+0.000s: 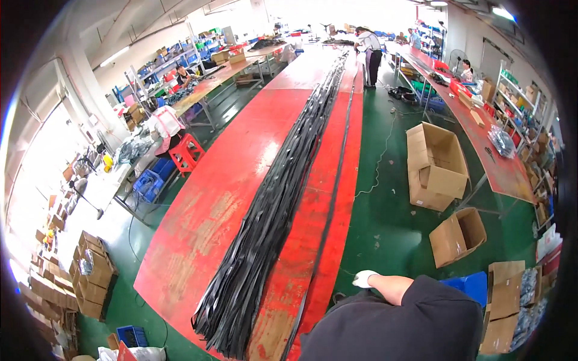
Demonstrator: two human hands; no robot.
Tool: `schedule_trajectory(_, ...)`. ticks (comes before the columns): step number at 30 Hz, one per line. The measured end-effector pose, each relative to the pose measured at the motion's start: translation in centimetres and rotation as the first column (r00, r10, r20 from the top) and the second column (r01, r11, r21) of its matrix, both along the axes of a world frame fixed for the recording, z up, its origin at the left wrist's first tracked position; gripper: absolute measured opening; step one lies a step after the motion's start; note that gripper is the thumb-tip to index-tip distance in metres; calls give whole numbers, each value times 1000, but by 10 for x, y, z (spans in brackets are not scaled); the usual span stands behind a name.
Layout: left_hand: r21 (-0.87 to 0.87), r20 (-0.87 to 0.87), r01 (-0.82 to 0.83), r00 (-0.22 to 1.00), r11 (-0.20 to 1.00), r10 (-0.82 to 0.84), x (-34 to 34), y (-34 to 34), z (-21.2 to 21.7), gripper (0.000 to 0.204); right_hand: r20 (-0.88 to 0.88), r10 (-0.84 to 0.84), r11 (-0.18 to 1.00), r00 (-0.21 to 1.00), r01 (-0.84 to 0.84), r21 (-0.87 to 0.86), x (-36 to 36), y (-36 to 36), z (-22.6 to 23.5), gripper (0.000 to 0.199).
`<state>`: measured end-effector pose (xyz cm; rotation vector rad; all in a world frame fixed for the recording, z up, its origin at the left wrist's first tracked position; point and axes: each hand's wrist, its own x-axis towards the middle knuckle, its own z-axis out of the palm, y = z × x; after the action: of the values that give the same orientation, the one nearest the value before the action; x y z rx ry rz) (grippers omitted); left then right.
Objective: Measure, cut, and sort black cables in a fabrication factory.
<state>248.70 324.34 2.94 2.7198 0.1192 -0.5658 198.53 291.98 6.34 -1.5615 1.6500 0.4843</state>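
Observation:
My right hand [363, 278], in a white glove, is beside the right edge of the long red table [208, 198]. Its fingers look curled in; whatever they may hold is too small to make out. A faint thin line runs off from the fingertips toward the table. My left hand is out of view. Lengthwise on the table lies a thick bundle of long, flat black strips [259, 240], with loose ends fanned out at the near end. To its right, apart from it, one narrow black strip [330, 222] runs nearly parallel along the tabletop.
Open cardboard boxes [438, 186] stand on the green floor to the right, with a blue bin [469, 287] nearer me. A person [370, 51] stands at the table's far right side. A red stool [186, 153] and cartons [93, 271] are on the left. A thin cable [379, 168] trails across the floor.

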Motion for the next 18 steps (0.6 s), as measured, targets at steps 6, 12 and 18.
schedule_trajectory(6, 18, -24, -2, 1000, 1000, 3, 1, 6, -7, 42, -52, -157, 984, 986, 160, 77, -31, 26, -8, 51)
schedule_trajectory(12, 24, -25, 18, 1000, 1000, -17, 3, 11, -7, 42, 41, -91, 996, 995, 91, 10, -11, 17, 9, 50)
schedule_trajectory(18, 35, 0, 47, 999, 998, -47, 6, 19, 1, 43, 151, -83, 995, 985, 90, -35, 3, 11, 17, 49)
